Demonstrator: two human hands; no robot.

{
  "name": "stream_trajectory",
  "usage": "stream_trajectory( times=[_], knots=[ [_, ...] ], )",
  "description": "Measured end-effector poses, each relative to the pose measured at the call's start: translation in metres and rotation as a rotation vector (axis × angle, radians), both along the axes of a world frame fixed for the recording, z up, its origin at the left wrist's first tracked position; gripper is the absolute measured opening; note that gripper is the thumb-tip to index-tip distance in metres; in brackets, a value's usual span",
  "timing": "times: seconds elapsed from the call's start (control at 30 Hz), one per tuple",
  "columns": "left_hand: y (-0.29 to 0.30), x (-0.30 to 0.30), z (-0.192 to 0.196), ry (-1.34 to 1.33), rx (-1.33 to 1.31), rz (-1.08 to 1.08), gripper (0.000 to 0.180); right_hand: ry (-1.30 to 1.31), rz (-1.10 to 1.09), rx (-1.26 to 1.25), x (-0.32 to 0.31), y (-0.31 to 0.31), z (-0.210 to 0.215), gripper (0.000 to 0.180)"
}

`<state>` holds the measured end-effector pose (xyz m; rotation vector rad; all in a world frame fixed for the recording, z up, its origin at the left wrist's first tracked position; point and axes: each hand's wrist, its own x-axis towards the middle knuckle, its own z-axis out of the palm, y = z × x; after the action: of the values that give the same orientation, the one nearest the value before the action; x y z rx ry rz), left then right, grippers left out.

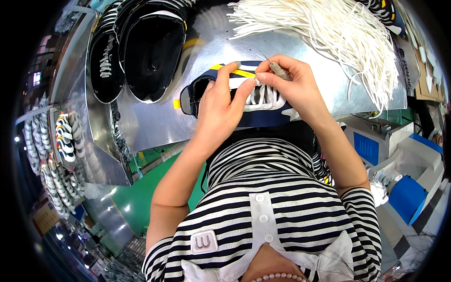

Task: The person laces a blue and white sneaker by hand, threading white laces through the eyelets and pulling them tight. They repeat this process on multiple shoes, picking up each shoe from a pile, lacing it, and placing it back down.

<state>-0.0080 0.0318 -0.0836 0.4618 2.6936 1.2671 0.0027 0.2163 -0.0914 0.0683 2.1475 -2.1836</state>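
Note:
A navy shoe upper (277,117) with white and yellow trim lies on the metal table in front of me, its opening to the left. My left hand (220,101) grips it near the collar, thumb over the lacing area and index finger stretched along the far side. White lace (263,97) crosses the middle of the upper. In my right hand (296,82) is a small tool with a wrapped, grey-brown handle (279,70). A thin dark shaft seems to stick out from it. Right thumb and index finger pinch by the lace, close to the left thumb; what lies between their tips is too small to tell.
A big heap of loose white laces (324,33) covers the table's far right. Stacked black shoe uppers (152,56) stand at the far left, beside the metal table's (155,117) raised left edge. More uppers hang on a rack (66,138) at left. A white-and-blue machine (394,164) is at right.

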Motion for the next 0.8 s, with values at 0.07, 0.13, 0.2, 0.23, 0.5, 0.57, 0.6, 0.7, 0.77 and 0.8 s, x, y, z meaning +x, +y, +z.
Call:
stream_trajectory(
  times=[0.07,0.13,0.2,0.23,0.5,0.57,0.6,0.7,0.77,0.8],
  knots=[
    [0.004,0.002,-0.003,0.079,-0.050,0.043,0.049,-0.043,0.047,-0.096,-0.004,-0.001,-0.002,0.013],
    [0.005,0.004,-0.007,0.162,-0.017,0.073,0.046,-0.231,0.148,-0.294,-0.002,0.012,0.011,0.010],
    [0.002,0.003,-0.012,0.074,0.097,0.087,0.044,-0.250,0.210,-0.342,-0.003,0.022,0.011,0.011],
    [0.000,0.001,-0.015,0.033,0.153,0.087,0.043,-0.256,0.197,-0.342,-0.005,0.026,0.010,0.012],
    [0.005,-0.004,-0.014,0.065,0.104,0.115,0.040,-0.143,0.323,-0.323,-0.001,0.012,0.013,0.011],
    [0.005,-0.004,-0.015,0.057,0.057,0.135,0.042,0.038,0.052,0.038,-0.002,0.004,-0.001,0.009],
    [0.005,-0.004,-0.015,0.052,0.034,0.144,0.042,0.023,0.033,0.055,-0.004,0.004,-0.005,0.009],
    [0.008,-0.001,-0.015,0.100,-0.007,0.161,0.045,-0.012,0.028,0.137,-0.010,0.006,-0.012,0.010],
    [0.009,-0.002,-0.012,0.077,-0.039,0.151,0.045,0.058,0.038,0.162,-0.011,0.005,-0.017,0.012],
    [0.009,-0.002,-0.011,0.066,-0.054,0.146,0.046,0.093,0.043,0.174,-0.011,0.005,-0.018,0.014]
  ],
)
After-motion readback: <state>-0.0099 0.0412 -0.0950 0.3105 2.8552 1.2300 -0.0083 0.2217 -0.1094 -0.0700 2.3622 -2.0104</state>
